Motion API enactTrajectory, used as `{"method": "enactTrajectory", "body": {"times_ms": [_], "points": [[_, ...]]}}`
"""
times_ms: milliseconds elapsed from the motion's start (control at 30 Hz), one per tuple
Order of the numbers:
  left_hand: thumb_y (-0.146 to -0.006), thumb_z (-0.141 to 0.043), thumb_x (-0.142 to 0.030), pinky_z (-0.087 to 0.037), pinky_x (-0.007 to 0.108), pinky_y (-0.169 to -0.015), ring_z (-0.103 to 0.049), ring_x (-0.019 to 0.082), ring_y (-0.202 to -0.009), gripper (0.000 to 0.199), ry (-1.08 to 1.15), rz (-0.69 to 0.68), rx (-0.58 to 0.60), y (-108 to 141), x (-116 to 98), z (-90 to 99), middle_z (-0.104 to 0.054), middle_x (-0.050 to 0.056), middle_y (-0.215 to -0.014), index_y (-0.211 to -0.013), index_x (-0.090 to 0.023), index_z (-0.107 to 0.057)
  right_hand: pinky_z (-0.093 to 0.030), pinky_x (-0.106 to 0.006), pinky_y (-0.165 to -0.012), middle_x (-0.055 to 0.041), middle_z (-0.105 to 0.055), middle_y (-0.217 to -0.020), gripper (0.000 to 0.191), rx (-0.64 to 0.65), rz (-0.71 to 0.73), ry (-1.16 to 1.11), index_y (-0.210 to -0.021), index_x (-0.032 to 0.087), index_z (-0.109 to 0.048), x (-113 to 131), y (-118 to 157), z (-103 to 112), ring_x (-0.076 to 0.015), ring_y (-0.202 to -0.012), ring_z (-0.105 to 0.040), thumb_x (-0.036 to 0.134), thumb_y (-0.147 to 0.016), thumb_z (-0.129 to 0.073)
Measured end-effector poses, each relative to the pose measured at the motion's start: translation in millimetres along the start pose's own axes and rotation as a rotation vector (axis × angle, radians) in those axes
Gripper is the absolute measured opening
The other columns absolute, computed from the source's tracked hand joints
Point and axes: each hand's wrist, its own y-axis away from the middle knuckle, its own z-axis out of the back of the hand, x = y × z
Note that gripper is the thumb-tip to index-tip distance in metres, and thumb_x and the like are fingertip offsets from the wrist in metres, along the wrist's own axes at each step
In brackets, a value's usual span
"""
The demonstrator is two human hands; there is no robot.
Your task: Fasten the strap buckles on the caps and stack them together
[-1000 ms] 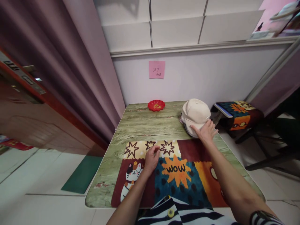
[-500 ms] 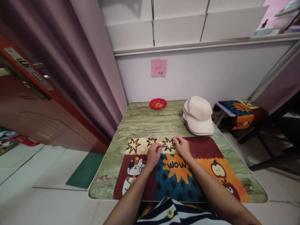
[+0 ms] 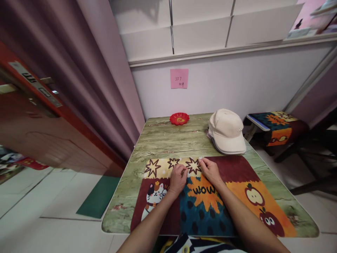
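Observation:
Both my hands rest over the upper part of a colourful placemat (image 3: 195, 225) at the table's near side. My left hand (image 3: 179, 177) is loosely closed, its fingers curled toward the thumb, and no object shows in it. Just to the right, my right hand (image 3: 210, 170) is also curled, fingertips together near a drawn star on the mat; I see nothing held there either. A small gap separates the hands. Beyond the right hand, a cream baseball cap (image 3: 226, 128) sits on top of at least one darker cap. A red scalloped dish (image 3: 179, 118) stands near the wall.
The green wood-patterned table (image 3: 155, 137) meets a white wall bearing a pink note (image 3: 179, 78). A reddish door (image 3: 65, 140) and purple curtain (image 3: 105, 70) flank it on the left. At right stands another surface with a similar mat (image 3: 279, 123).
The camera view has shifted slightly, so the table and everything on it appear a little lower and farther right. My hands keep nearly the same curled pose on the mat.

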Motion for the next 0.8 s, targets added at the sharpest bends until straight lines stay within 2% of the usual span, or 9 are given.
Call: {"method": "enactTrajectory", "body": {"times_ms": [100,133,200,267,333,400,500,633,800], "points": [[-0.092,-0.053,-0.023,-0.05,0.033,-0.087,-0.064,0.02,-0.092,0.015,0.025,0.012,-0.027,1.4,5.2,-1.7,-0.068,0.006,-0.092,-0.087,-0.019,-0.067,-0.039,-0.025,-0.061,-0.0023,-0.067,-0.065,0.045,-0.013,-0.023,-0.019,-0.084,0.02,-0.072,-0.6,-0.8,-2.5,-0.018,-0.063,-0.06,0.056,-0.094,-0.046],[-0.091,-0.054,-0.021,-0.05,0.033,-0.087,-0.064,0.02,-0.092,0.015,0.034,0.026,-0.035,0.6,6.3,-2.1,-0.069,0.006,-0.094,-0.093,-0.019,-0.068,-0.04,-0.026,-0.062,-0.0021,-0.067,-0.066,0.044,-0.025,-0.033,-0.021,-0.09,0.019,-0.073,0.8,-0.7,-2.6,-0.0184,-0.063,-0.061,0.054,-0.093,-0.047],[-0.089,-0.054,-0.019,-0.052,0.032,-0.085,-0.065,0.018,-0.087,0.028,0.042,0.056,-0.025,-4.9,4.8,-1.4,-0.07,0.006,-0.098,-0.113,-0.019,-0.067,-0.042,-0.026,-0.063,-0.001,-0.068,-0.067,0.045,-0.046,-0.031,0.008,-0.113,0.018,-0.071,7.7,-0.7,0.1,-0.019,-0.063,-0.063,0.051,-0.093,-0.049],[-0.088,-0.054,-0.019,-0.052,0.03,-0.08,-0.065,0.016,-0.077,0.052,0.032,0.06,0.016,-16.8,-3.9,1.7,-0.071,0.005,-0.098,-0.14,-0.02,-0.054,-0.042,-0.027,-0.063,0.0006,-0.07,-0.071,0.059,-0.026,0.011,0.09,-0.142,0.017,-0.055,21.4,-2.8,7.9,-0.0195,-0.066,-0.066,0.046,-0.091,-0.054],[-0.086,-0.054,-0.018,-0.051,0.028,-0.074,-0.063,0.015,-0.069,0.075,-0.01,0.033,0.041,-33.7,-20.2,7.5,-0.071,0.002,-0.093,-0.158,-0.021,-0.031,-0.041,-0.026,-0.061,0.0013,-0.073,-0.077,0.082,0.02,0.059,0.215,-0.16,0.017,-0.026,41.7,-8.9,20.3,-0.02,-0.069,-0.068,0.04,-0.089,-0.059],[-0.083,-0.055,-0.016,-0.049,0.027,-0.07,-0.062,0.017,-0.065,0.09,-0.081,-0.012,0.02,-52.2,-40.9,15.3,-0.069,0.0,-0.083,-0.163,-0.021,-0.015,-0.041,-0.026,-0.059,0.0006,-0.074,-0.078,0.099,0.031,0.083,0.36,-0.164,0.016,-0.004,66.1,-19.0,35.1,-0.021,-0.071,-0.069,0.033,-0.086,-0.064],[-0.08,-0.055,-0.013,-0.047,0.028,-0.067,-0.058,0.018,-0.058,0.095,-0.202,-0.088,-0.057,-75.9,-70.8,28.0,-0.068,0.0,-0.073,-0.164,-0.017,-0.01,-0.043,-0.028,-0.06,-0.004,-0.075,-0.083,0.11,-0.026,0.117,0.562,-0.163,0.016,0.01,101.2,-36.9,54.7,-0.023,-0.073,-0.071,0.027,-0.085,-0.067],[-0.078,-0.055,-0.008,-0.043,0.026,-0.062,-0.053,0.016,-0.052,0.094,-0.324,-0.16,-0.167,-93.1,-95.9,43.1,-0.071,0.005,-0.078,-0.163,-0.015,-0.015,-0.045,-0.03,-0.062,-0.0094,-0.075,-0.088,0.105,-0.13,0.19,0.712,-0.162,0.017,0.012,131.0,-52.6,67.9,-0.0245,-0.074,-0.07,0.018,-0.086,-0.06],[-0.077,-0.056,-0.003,-0.043,0.026,-0.062,-0.055,0.017,-0.057,0.094,-0.391,-0.182,-0.26,-97.1,-111.4,56.3,-0.073,0.011,-0.093,-0.162,-0.018,-0.019,-0.045,-0.031,-0.061,-0.0107,-0.073,-0.086,0.097,-0.224,0.274,0.757,-0.163,0.015,0.011,147.8,-54.8,70.0,-0.0242,-0.071,-0.068,0.01,-0.086,-0.048]]}}
